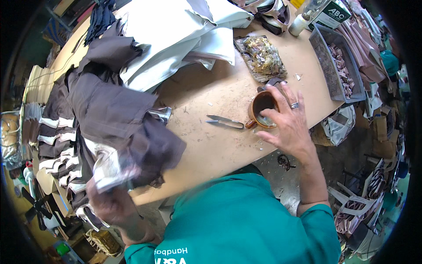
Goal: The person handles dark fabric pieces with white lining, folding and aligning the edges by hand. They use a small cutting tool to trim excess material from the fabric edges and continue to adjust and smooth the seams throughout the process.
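Note:
At the table's near left, my left hand (112, 202), smeared by motion, grips the edge of a dark brown fabric piece (116, 105) with a whitish silvery part. The cloth spreads up and away over the table, its lower folds blurred. Over to the right, my right hand (288, 119) is at a brown mug (259, 105), its fingers apart and a ring on one of them. One or two fingertips dip inside the rim; whether they touch anything within is hidden. Thread snips (225, 122) lie left of the mug. A small dark object (273, 82) sits just beyond it.
Large white sheets (184, 48) cover the table's far middle. A clear bag of golden pieces (261, 57) lies past the mug. A grey basket (323, 66) of small pieces and a white bottle (299, 25) stand far right. Layered brown-and-white pieces (57, 136) hang along the left.

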`<state>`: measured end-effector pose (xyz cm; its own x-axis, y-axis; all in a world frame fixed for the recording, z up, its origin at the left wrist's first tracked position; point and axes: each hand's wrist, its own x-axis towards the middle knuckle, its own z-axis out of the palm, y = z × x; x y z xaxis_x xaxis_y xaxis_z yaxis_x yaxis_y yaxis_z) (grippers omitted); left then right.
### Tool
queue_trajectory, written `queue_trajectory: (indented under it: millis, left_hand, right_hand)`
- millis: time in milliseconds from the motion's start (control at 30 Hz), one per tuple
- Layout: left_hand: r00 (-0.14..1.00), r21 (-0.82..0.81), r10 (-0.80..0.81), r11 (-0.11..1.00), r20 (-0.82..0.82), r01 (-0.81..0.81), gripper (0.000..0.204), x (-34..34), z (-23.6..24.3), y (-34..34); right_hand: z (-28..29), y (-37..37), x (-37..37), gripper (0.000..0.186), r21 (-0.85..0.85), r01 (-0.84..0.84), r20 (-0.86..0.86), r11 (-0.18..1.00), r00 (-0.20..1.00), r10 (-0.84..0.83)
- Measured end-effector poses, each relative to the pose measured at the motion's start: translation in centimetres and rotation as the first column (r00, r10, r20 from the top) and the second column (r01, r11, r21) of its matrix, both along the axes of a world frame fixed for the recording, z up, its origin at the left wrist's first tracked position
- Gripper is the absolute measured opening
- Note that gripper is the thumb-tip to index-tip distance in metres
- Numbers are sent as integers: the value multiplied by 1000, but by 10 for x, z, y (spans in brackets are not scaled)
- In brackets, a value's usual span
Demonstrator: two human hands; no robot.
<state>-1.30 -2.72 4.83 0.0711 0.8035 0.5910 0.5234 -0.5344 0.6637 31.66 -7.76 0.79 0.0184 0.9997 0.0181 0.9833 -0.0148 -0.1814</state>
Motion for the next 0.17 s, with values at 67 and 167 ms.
queue_trajectory:
  millis: [67, 167]
  left_hand:
    - [995, -102, 20, 995, 101, -10, 21, 5, 25, -11]
    - [968, -329, -191, 936, -165, 129, 36, 9, 31, -6]
  right_hand:
    - [-6, -4, 13, 43, -69, 12, 40, 998, 999, -9]
    - [-17, 4, 18, 44, -247, 27, 81, 969, 997, -8]
